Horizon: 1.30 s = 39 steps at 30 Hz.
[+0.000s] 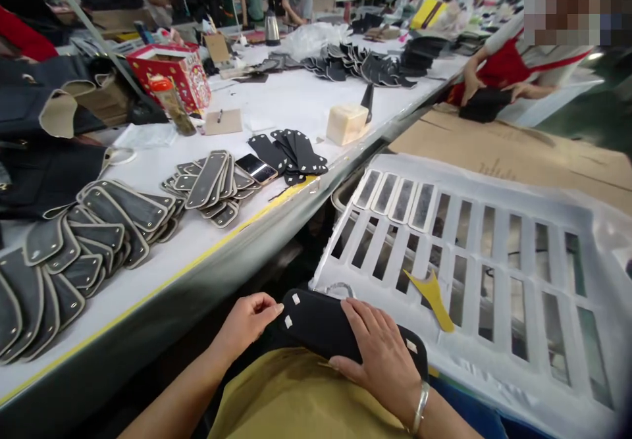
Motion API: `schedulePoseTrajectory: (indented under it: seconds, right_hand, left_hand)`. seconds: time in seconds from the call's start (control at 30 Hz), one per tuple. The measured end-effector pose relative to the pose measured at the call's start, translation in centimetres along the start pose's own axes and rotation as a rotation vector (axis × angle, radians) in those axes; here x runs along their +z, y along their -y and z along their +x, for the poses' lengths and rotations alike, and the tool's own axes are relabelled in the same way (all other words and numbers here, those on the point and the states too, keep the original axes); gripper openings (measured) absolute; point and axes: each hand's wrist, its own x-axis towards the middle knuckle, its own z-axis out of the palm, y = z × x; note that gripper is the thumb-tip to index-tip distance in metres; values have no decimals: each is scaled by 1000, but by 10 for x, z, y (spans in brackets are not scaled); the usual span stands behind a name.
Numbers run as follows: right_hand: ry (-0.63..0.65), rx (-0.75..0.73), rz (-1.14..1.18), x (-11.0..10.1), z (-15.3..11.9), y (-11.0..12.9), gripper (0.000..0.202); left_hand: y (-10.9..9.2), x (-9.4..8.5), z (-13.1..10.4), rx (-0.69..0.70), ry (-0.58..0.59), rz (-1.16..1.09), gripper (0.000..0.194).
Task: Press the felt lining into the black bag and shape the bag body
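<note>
A long black panel (320, 324) with rounded ends lies across my lap, with small whitish patches near both ends. My right hand (378, 340) rests over its right half, fingers across the top face and thumb by the near edge, steadying it. At the panel's left end, my left hand (249, 324) is closed in a pinch, fingertips right beside the edge. Whatever sits between those fingertips is too small to make out. On the table, similar black pieces (301, 153) with whitish patches lie fanned out beside a phone (257, 168).
Stacks of dark panels with pale edges (126, 208) line the table's left front. A white slotted rack (459, 301) at right carries several panels and a yellow scrap (434, 299). Behind it are cardboard (518, 146) and a person in a red apron. A cream block (347, 124) stands on the table.
</note>
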Motion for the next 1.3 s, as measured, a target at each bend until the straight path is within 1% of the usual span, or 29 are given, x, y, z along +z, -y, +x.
schedulePoseTrajectory:
  seconds: [0.07,0.13,0.3,0.37,0.47,0.57,0.67,0.87,1.03,1.13,1.3]
  right_hand:
    - [15,6,-4,0,1,1,76]
    - [23,4,-5,0,2,1,75]
    - [30,6,-19,1,3,2,73]
    - [27,12,-30,2,7,6,74]
    - [39,-10,-24,6,22,20,75]
    - [61,-47,-6,11,39,36,70]
    - [74,-62,-12,14,49,44,65]
    - [91,-86,-29,17,52,43,63]
    - [107,-90,-29,17,55,44,63]
    - [111,-91,-36,16,56,45,63]
    - [105,-100,-44,16,54,45,62]
  left_hand:
    - [-1,-2,3,-37,52,4,36]
    - [-1,-5,6,-18,78,57,35]
    - [-4,-9,9,112,61,227,32]
    - [-5,-10,10,135,56,265,31]
    - [-7,-9,12,144,62,289,31]
    - [-8,-10,14,147,76,304,29]
    - [-7,-12,18,153,88,298,27]
    - [-7,-21,26,107,177,260,27]
    - [-4,-26,29,135,185,314,31]
    - [0,-25,30,170,185,319,32]
    - [5,-20,28,198,181,238,27]
